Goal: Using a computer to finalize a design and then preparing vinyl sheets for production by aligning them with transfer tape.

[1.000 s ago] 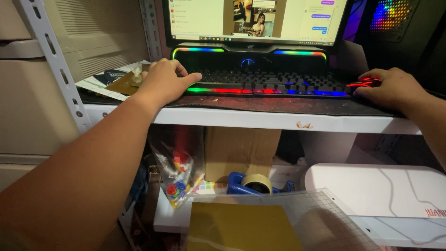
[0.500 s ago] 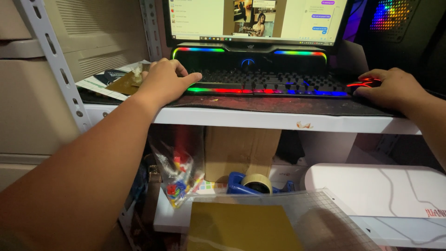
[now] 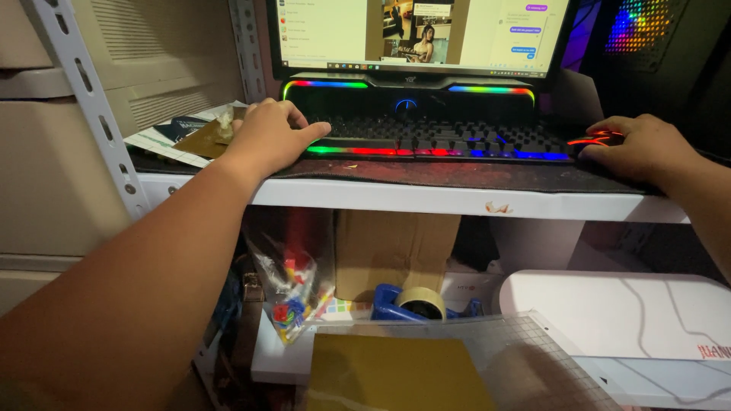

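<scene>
My left hand (image 3: 268,137) rests on the left end of a black keyboard (image 3: 434,141) with a rainbow-lit front edge, fingers curled, forefinger out on the keys. Over at the right, my right hand (image 3: 638,146) is cupped over a mouse (image 3: 598,140) that glows red. The keyboard lies on a dark mat (image 3: 426,173) on a white shelf (image 3: 457,201). Behind it stands a monitor (image 3: 419,34) showing a chat window and a picture, with a rainbow light bar (image 3: 407,85) under it.
Papers and a gold sheet (image 3: 194,135) lie left of the keyboard beside a grey slotted upright (image 3: 91,106). Below the shelf are a cardboard box (image 3: 396,247), a plastic bag of coloured bits (image 3: 293,293), a blue tape dispenser (image 3: 415,304), a white machine (image 3: 632,312) and a gridded mat with a gold sheet (image 3: 396,373).
</scene>
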